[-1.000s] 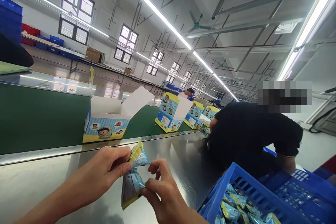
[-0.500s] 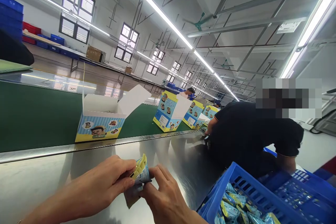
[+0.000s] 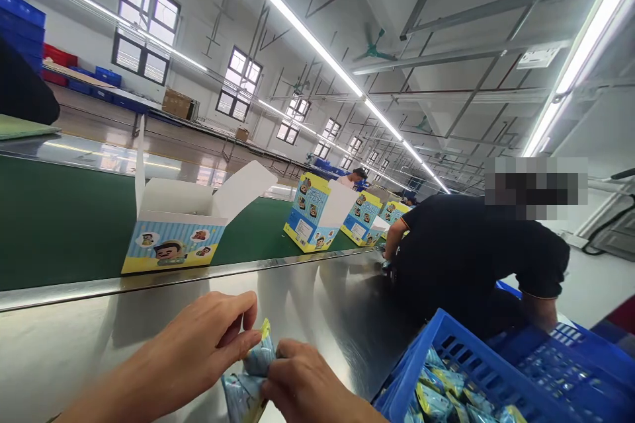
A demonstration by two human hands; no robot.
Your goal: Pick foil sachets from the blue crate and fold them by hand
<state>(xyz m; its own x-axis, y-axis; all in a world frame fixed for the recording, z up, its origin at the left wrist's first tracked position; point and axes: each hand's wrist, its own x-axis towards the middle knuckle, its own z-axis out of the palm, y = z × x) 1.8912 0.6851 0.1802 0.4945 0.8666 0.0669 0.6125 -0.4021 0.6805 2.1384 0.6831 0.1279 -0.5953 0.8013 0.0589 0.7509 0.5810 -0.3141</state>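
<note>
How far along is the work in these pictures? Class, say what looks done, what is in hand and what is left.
Done: a printed carton stands folded up, flaps open, on the green conveyor belt. In hand: the left hand and right hand pinch a blue-and-yellow packet. Left: more packets lie in the blue plastic crate.

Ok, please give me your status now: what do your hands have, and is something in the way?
Left hand and right hand pinching blue-and-yellow foil sachet. Above steel bench. Blue plastic crate off to the right, clear of the hands.
</note>
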